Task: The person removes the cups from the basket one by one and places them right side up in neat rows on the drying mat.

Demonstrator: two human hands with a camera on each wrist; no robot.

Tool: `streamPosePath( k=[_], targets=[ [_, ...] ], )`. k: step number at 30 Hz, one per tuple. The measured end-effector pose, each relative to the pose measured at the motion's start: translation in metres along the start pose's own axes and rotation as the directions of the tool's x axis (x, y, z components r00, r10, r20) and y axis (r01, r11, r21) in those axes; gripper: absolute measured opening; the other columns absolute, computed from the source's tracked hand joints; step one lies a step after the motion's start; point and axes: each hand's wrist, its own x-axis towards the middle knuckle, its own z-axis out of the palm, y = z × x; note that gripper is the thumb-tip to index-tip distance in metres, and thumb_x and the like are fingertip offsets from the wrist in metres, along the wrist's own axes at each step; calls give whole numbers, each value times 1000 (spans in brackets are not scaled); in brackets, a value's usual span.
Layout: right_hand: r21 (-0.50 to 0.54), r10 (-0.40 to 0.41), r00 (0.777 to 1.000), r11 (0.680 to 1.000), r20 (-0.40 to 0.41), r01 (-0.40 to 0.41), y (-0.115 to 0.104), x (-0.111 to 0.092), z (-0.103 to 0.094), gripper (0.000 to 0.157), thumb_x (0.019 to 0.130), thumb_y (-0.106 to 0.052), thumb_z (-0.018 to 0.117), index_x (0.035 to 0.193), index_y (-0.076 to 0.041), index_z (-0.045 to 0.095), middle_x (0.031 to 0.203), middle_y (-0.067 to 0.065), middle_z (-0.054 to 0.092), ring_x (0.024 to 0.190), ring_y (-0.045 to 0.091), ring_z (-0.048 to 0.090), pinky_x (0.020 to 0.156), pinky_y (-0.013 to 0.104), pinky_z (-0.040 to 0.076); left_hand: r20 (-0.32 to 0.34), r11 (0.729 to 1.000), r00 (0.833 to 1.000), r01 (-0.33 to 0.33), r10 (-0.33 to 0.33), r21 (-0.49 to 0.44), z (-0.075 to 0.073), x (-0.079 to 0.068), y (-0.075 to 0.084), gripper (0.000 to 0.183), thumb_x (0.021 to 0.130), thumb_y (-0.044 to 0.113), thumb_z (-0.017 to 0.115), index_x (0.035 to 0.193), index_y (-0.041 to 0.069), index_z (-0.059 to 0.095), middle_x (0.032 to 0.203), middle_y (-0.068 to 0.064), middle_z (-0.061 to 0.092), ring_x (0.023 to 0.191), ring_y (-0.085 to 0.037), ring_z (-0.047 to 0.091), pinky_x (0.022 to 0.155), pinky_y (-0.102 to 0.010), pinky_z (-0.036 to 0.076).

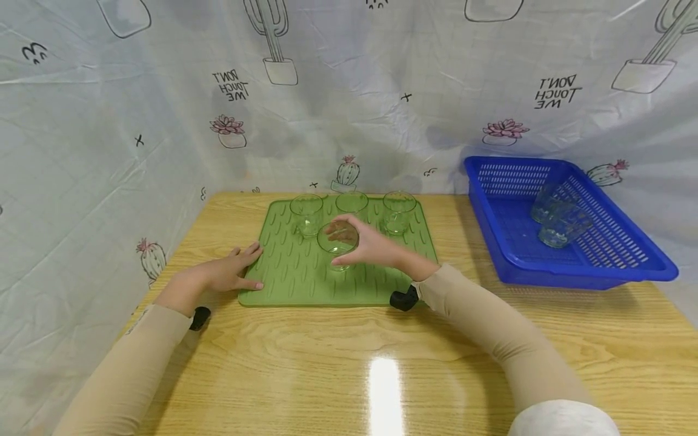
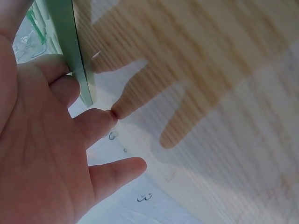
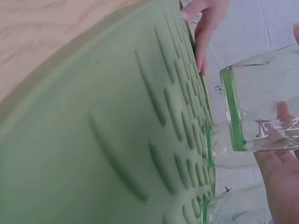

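My right hand (image 1: pixel 372 245) grips a clear glass cup (image 3: pixel 250 100) around its side, thumb toward me and fingers on the far side. Held upright over the middle of the green ribbed mat (image 1: pixel 294 284), the cup shows its thick base just above the mat's surface in the right wrist view. Three similar glasses stand in a row along the mat's back part: a left one (image 1: pixel 307 221), a middle one (image 1: pixel 351 201) and a right one (image 1: pixel 398 218). At the mat's left edge rests my left hand (image 1: pixel 223 274), fingers extended and thumb on the front left part.
A blue plastic basket (image 1: pixel 496 242) sits on the wooden table (image 1: pixel 283 363) at the right, with two glasses (image 1: pixel 564 225) lying tilted inside. Behind the table and along its left side hangs a white printed sheet (image 1: pixel 349 109).
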Motion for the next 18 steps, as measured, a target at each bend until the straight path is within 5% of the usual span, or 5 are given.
streamPosePath(
  k=[18],
  targets=[
    [23,39,999,999,30,-40,3,21,32,84,87,0,82,153,1,30,153,23,43,139,31,48,109,36,45,-8,1000,1000,6,-6,-1,1,0,0,102,99,51,65,163,-3,8,168,-25,-7,148,-57,-12,109,-80,12]
  ],
)
